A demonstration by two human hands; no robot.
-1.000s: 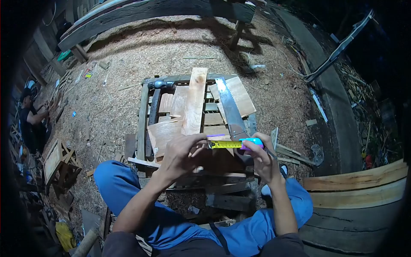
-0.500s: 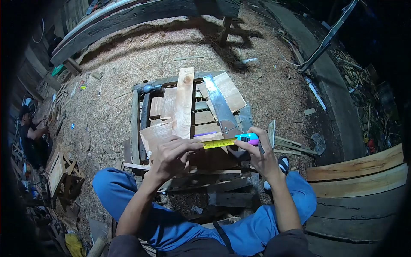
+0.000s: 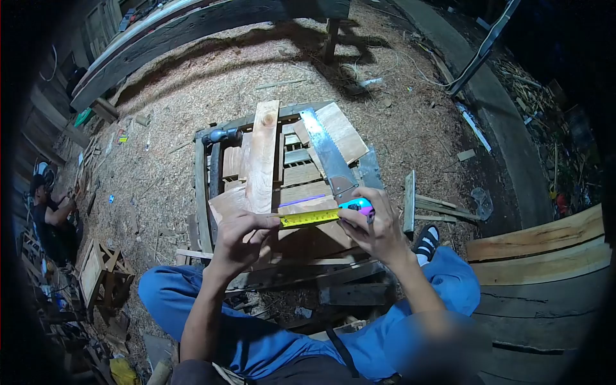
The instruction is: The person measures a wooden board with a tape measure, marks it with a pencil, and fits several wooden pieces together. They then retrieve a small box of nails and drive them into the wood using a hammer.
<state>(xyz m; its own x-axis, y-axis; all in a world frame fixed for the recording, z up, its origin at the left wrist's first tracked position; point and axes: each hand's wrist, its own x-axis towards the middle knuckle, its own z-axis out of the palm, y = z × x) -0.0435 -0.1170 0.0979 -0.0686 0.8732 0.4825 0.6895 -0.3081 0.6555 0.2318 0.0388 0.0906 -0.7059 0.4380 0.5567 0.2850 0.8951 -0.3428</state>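
Note:
Between my two hands stretches a tape measure, its yellow blade (image 3: 309,219) pulled out level. My left hand (image 3: 239,239) pinches the blade's free end. Closed round the blue and pink tape measure case (image 3: 357,206) is my right hand (image 3: 380,226). Below and beyond them is a low slatted wooden stand (image 3: 201,167). On it lie a long light board (image 3: 263,154), a handsaw (image 3: 326,151) with its toothed blade pointing away, and a hammer (image 3: 222,135) at the left. A thin purple item (image 3: 301,201), perhaps a pencil, rests on the wood behind the tape.
Wood shavings cover the ground. A heavy beam bench (image 3: 212,32) spans the far side. Planks (image 3: 539,240) lie at the right, and a small wooden frame (image 3: 96,273) stands at the left. Another person (image 3: 54,212) sits at the far left.
My left hand has moved left and a little down with the blade end, so more yellow tape shows. My right hand and the case have shifted slightly left.

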